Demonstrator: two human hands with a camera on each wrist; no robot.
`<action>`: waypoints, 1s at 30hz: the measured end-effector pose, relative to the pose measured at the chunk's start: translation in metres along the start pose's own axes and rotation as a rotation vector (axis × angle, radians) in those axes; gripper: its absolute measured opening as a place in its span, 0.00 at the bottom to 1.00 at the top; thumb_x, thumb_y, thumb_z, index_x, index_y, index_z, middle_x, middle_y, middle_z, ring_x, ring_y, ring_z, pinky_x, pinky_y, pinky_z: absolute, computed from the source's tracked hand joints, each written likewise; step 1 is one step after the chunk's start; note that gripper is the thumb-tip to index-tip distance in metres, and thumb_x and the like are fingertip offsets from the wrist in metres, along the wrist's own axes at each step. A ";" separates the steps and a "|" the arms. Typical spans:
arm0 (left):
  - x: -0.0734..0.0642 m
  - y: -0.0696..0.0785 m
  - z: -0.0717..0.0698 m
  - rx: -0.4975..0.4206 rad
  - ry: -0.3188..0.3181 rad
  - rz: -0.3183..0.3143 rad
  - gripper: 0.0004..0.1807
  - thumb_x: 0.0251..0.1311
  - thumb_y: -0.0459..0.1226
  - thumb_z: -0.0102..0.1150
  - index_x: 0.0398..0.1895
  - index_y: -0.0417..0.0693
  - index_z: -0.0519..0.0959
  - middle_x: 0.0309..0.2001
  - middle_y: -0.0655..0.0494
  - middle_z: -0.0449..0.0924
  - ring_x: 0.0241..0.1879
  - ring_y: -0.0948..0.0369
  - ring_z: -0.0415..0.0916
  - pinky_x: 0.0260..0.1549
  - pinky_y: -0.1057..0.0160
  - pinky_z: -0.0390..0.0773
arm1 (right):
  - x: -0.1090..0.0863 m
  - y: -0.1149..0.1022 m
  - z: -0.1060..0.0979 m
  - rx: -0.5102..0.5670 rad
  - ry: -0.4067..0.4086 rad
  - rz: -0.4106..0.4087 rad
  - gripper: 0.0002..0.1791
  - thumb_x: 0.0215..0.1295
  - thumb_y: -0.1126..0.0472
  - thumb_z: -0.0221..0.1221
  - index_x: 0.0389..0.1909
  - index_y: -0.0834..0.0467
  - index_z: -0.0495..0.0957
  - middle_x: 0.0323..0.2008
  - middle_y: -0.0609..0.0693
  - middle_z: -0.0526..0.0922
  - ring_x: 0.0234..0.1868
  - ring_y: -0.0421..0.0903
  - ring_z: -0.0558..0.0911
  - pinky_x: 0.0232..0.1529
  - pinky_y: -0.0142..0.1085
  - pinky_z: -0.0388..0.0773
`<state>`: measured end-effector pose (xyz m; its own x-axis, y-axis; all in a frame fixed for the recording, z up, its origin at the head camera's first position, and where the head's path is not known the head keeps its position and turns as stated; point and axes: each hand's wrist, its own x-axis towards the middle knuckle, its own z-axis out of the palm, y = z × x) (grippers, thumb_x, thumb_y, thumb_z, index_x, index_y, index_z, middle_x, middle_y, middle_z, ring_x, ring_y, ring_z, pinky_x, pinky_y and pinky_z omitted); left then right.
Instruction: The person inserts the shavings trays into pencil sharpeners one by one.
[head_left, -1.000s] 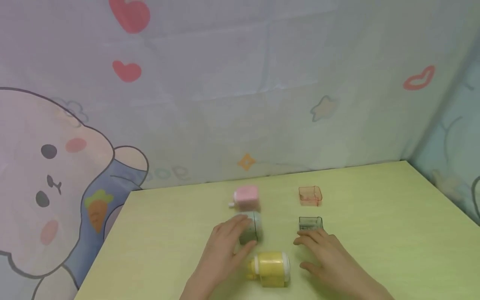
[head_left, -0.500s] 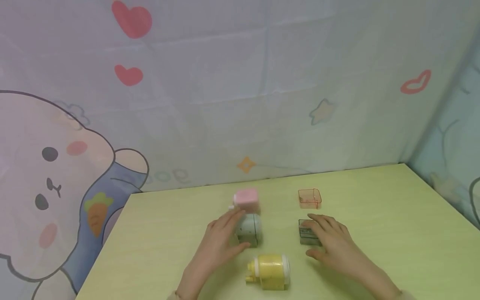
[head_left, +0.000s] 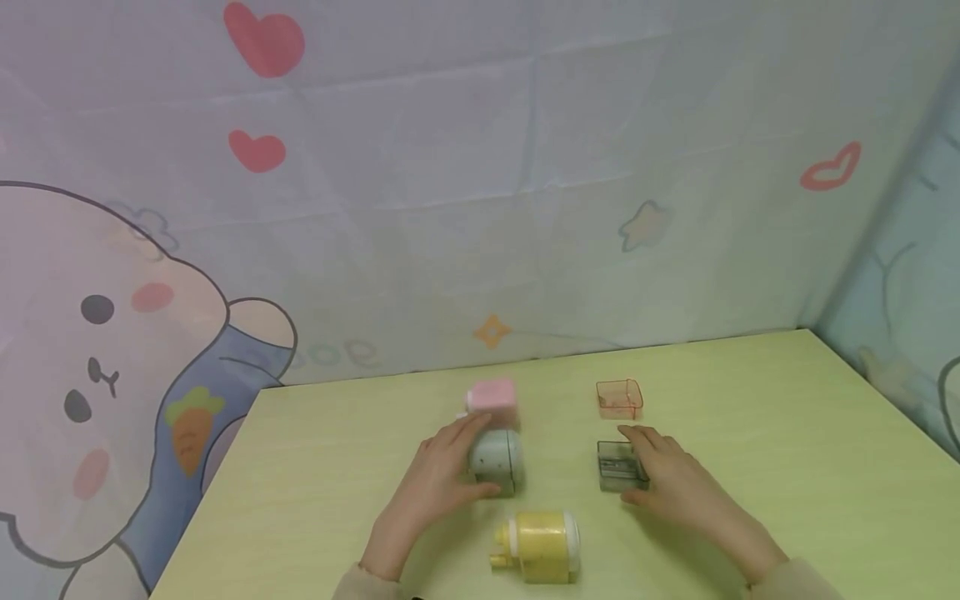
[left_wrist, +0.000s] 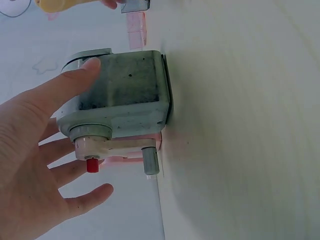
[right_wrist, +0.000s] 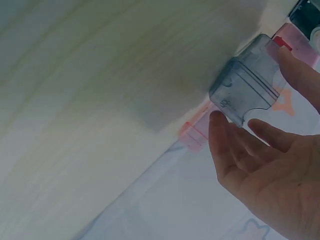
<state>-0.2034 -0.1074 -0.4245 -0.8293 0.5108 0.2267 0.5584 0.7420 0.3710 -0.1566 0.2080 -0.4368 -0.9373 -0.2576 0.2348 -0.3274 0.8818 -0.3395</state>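
Grey sharpener [head_left: 495, 460] and, at its three o'clock, smoky box [head_left: 617, 477] rest on the table [head_left: 337, 442]. Left hand [head_left: 438, 479] and right hand [head_left: 677, 486] frame them respectively, thumbs and fingers parted, no firm grip apparent; pressing squarely from opposite sides should steady each.

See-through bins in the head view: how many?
2: the grey bin by the right hand, and the red bin farther back, beyond the grey one. More could be hidden from this view.

grey device's [head_left: 498, 458] crank [left_wrist: 127, 144] hidden in head vw, sleeves [head_left: 369, 585] cut @ btm
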 end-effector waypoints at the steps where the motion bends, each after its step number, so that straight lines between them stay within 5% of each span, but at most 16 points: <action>1: 0.001 -0.001 0.001 0.000 -0.008 -0.002 0.52 0.45 0.53 0.71 0.74 0.53 0.56 0.72 0.52 0.61 0.68 0.48 0.64 0.62 0.41 0.67 | 0.000 0.001 0.001 0.013 -0.012 0.007 0.45 0.46 0.57 0.73 0.63 0.69 0.64 0.58 0.67 0.73 0.53 0.65 0.77 0.51 0.56 0.78; 10: 0.006 -0.003 0.008 -0.029 -0.046 -0.047 0.52 0.44 0.49 0.74 0.73 0.53 0.57 0.70 0.47 0.63 0.65 0.45 0.66 0.59 0.35 0.68 | 0.003 0.005 0.003 0.078 -0.096 0.063 0.44 0.49 0.60 0.71 0.64 0.71 0.62 0.57 0.69 0.73 0.54 0.67 0.76 0.51 0.57 0.77; 17: 0.006 -0.005 0.011 -0.081 -0.073 -0.067 0.50 0.45 0.45 0.74 0.73 0.53 0.58 0.71 0.45 0.61 0.65 0.44 0.67 0.59 0.42 0.72 | 0.006 0.004 0.003 0.086 -0.117 0.075 0.41 0.48 0.63 0.71 0.62 0.73 0.64 0.55 0.70 0.74 0.53 0.68 0.77 0.52 0.58 0.77; 30: 0.008 -0.011 0.018 -0.159 -0.033 0.044 0.42 0.46 0.34 0.73 0.65 0.44 0.63 0.61 0.45 0.70 0.60 0.48 0.70 0.60 0.47 0.73 | 0.011 0.000 0.004 0.072 -0.096 0.081 0.35 0.46 0.64 0.72 0.55 0.72 0.71 0.47 0.66 0.80 0.47 0.61 0.81 0.46 0.55 0.79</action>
<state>-0.2156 -0.1039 -0.4426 -0.8017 0.5571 0.2166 0.5812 0.6421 0.4999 -0.1669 0.2035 -0.4377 -0.9669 -0.2264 0.1175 -0.2550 0.8713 -0.4192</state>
